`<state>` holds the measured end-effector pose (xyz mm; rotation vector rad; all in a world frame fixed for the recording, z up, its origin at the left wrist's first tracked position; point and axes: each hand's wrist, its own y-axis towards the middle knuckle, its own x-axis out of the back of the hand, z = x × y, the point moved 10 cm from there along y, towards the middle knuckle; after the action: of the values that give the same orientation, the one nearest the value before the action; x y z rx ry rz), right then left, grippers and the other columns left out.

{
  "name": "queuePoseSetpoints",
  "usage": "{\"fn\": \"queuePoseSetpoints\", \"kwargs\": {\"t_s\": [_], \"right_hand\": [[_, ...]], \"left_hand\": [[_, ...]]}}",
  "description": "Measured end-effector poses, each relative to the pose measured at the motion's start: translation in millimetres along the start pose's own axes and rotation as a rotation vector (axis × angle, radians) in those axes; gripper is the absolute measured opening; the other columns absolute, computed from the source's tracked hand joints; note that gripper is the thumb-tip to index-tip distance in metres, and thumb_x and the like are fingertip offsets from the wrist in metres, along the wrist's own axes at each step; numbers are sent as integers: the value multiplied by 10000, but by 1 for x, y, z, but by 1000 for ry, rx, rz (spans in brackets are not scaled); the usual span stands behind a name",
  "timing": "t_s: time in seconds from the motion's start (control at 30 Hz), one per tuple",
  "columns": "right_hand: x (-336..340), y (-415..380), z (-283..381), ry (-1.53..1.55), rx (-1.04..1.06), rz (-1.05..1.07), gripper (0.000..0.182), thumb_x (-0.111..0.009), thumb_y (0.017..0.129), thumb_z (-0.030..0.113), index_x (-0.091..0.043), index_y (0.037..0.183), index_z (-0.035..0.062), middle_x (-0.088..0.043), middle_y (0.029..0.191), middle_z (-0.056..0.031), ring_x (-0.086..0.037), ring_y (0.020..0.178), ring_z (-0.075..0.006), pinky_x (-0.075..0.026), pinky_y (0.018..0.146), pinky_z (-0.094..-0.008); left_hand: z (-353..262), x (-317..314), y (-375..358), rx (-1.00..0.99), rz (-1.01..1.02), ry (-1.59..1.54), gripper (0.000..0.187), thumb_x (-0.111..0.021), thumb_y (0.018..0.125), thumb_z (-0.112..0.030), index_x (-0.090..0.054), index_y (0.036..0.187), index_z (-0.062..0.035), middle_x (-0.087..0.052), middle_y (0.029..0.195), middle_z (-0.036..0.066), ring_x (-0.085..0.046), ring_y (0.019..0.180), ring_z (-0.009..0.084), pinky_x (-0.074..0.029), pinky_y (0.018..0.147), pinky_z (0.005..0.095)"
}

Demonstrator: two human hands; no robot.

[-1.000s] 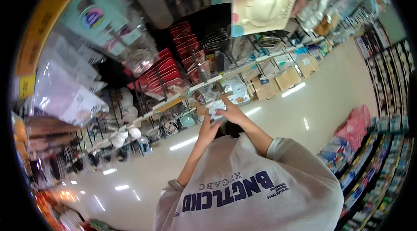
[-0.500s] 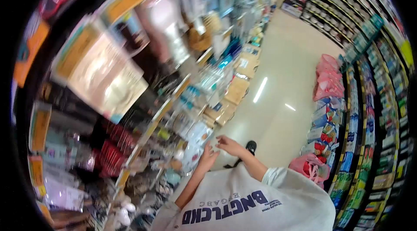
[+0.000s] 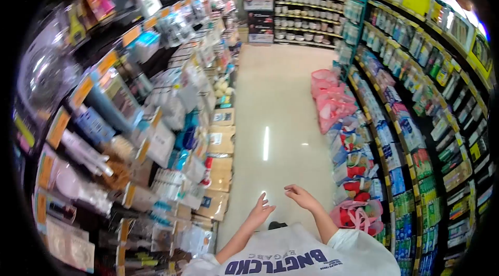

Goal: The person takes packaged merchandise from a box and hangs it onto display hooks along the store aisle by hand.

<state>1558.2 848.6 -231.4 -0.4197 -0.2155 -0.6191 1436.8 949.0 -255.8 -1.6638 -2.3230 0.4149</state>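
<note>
Both of my hands are raised in front of my chest above the aisle floor (image 3: pixel 275 136), with nothing in them. My left hand (image 3: pixel 259 212) has its fingers apart and touches nothing; the cardboard boxes (image 3: pixel 214 203) along the left shelf foot are the closest goods to it. My right hand (image 3: pixel 302 197) has extended fingers bent toward the left one, with a gap between the two. Closest on that side is a pink bag (image 3: pixel 358 216) with red items in it.
Packaged goods hang on the left rack (image 3: pixel 171 94). Shelves (image 3: pixel 410 141) of boxed and bottled products line the right. Pink bags (image 3: pixel 330 99) and colourful bags (image 3: pixel 356 164) stand along the right floor edge. Bowls fill a shelf (image 3: pixel 309 11) at the far end, beside stacked boxes (image 3: pixel 260 19).
My view has swung from the left rack to straight down the aisle. Both hands stay raised and apart, holding nothing.
</note>
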Motion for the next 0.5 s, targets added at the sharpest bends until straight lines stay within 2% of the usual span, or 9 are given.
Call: {"fn": "queuePoseSetpoints", "kwargs": {"t_s": [0.07, 0.13, 0.2, 0.4, 0.5], "right_hand": [[46, 0, -12, -21, -30, -44, 389, -518, 853, 242, -477, 1140, -17, -565, 1004, -119, -523, 957, -180, -403, 848, -289], [73, -1, -28, 225, -6, -92, 368, -510, 858, 218, -478, 1139, -18, -566, 988, -112, -527, 944, -176, -404, 851, -290], [92, -2, -39, 255, -7, -133, 356, -503, 863, 207, -478, 1135, -21, -566, 1000, -115, -538, 942, -179, -410, 849, -289], [98, 14, -75, 471, -129, -166, 350, -483, 878, 211, -476, 1133, -28, -565, 1026, -135, -554, 958, -189, -429, 836, -283], [100, 51, -78, 505, -208, -87, 344, -470, 887, 210, -480, 1125, -38, -573, 1004, -134, -555, 951, -188, -432, 838, -288]], "left_hand": [[-32, -24, 28, -51, 84, 69, 785, -587, 803, -287, -105, 1358, -9, -337, 1282, 283, -460, 1120, 310, -405, 889, 335], [-58, -44, 53, -89, 141, 16, 786, -589, 801, -291, -110, 1356, -7, -345, 1276, 282, -454, 1122, 322, -401, 896, 347], [-66, -56, 80, -83, 173, 94, 792, -588, 801, -305, -109, 1356, -6, -352, 1270, 279, -463, 1107, 327, -397, 901, 355], [-78, -90, 155, -26, 388, 183, 799, -575, 807, -330, -100, 1357, 0, -343, 1275, 272, -444, 1120, 327, -394, 895, 349], [-98, -91, 195, -36, 449, 215, 782, -580, 808, -284, -103, 1358, 0, -341, 1275, 276, -440, 1124, 328, -394, 898, 346]]}}
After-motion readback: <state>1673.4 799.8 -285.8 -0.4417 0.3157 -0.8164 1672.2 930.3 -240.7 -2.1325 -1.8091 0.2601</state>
